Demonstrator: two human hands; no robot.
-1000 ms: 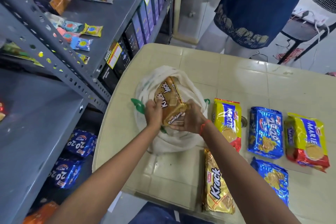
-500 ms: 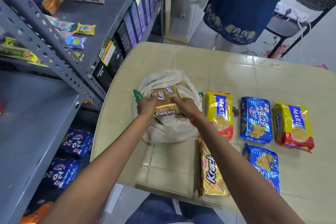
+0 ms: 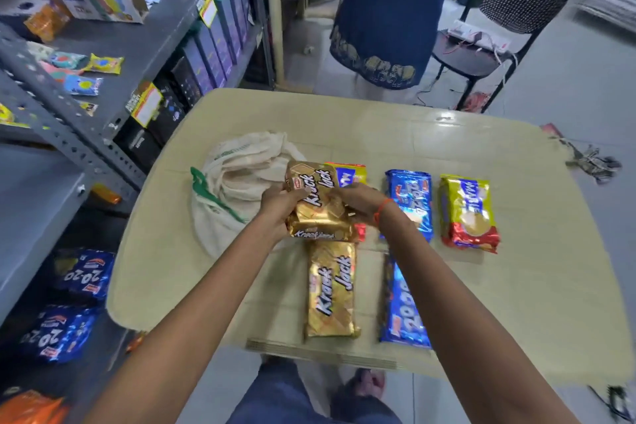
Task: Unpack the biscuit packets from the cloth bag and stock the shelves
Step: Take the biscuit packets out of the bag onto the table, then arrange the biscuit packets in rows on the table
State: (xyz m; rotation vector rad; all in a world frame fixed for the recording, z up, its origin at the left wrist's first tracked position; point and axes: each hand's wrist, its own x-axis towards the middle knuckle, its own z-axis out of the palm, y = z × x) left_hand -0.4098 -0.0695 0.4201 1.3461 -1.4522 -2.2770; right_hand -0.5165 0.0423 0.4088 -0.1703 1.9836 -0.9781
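Observation:
A gold Krackjack packet (image 3: pixel 318 200) is held above the table between my left hand (image 3: pixel 277 205) and my right hand (image 3: pixel 358 201), just right of the slumped white cloth bag (image 3: pixel 237 182). A second gold Krackjack packet (image 3: pixel 330 289) lies flat below it. A yellow Marie packet (image 3: pixel 349 173) is mostly hidden behind the held one. Two blue 20-20 packets (image 3: pixel 411 200) (image 3: pixel 401 306) and another yellow Marie packet (image 3: pixel 468 213) lie to the right on the beige table (image 3: pixel 516 286).
Grey metal shelves (image 3: pixel 113 55) stand at the left with small packets, dark boxes and blue 20-20 packets (image 3: pixel 82 274) on a low shelf. A person in a blue garment (image 3: pixel 389 17) stands beyond the table, beside a black chair (image 3: pixel 509 10).
The gold packet has come out of the cloth bag and moved right, over the packets on the table. The bag has slumped.

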